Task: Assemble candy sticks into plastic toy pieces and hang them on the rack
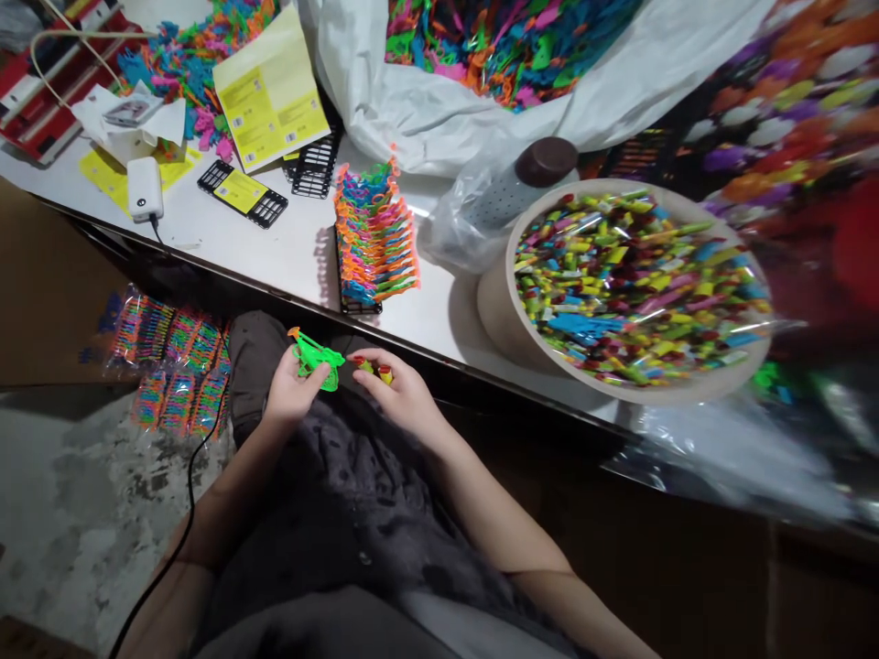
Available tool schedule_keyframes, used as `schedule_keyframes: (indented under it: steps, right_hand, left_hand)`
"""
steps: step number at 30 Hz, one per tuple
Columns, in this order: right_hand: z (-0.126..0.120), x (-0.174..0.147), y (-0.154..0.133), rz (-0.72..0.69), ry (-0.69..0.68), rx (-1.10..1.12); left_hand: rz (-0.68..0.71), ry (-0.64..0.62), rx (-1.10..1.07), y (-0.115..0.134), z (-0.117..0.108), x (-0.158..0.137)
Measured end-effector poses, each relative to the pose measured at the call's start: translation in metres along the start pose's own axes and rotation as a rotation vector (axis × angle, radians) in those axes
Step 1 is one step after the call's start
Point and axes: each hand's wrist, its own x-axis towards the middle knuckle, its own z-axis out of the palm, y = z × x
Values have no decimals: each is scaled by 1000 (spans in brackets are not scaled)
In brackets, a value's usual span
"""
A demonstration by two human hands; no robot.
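Over my lap, below the table edge, my left hand [292, 389] pinches a bright green plastic toy piece [314, 357]. Close to its right, my right hand [398, 389] grips small wrapped pieces [374, 369] with red and yellow ends. The two hands nearly touch. On the table just above them a black rack [357, 307] carries a row of several finished colourful plastic pieces [374, 233]. A big round tub [659, 389] at the right is full of small colourful wrapped pieces [635, 284].
A white table [288, 252] holds yellow label cards [271, 87], black trays [242, 194], a white power bank [145, 188] with a cable, a dark-capped bottle [528, 178] and white sacks of coloured parts [508, 41]. Bagged packs [175, 366] lie on the floor at left.
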Motion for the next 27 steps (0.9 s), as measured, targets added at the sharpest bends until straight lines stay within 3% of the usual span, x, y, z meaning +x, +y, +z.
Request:
schedule_keyframes:
  steps: [12, 18, 22, 27]
  right_hand:
    - [12, 3, 8, 106, 0, 139]
    - [14, 0, 9, 104, -17, -21]
    - [11, 1, 13, 106, -7, 14]
    - [0, 3, 10, 37, -25, -135]
  left_hand:
    - [19, 19, 35, -6, 0, -2]
    - [11, -27, 68, -9, 2, -2]
    - [42, -44, 77, -9, 8, -1]
    - [71, -22, 69, -4, 12, 3]
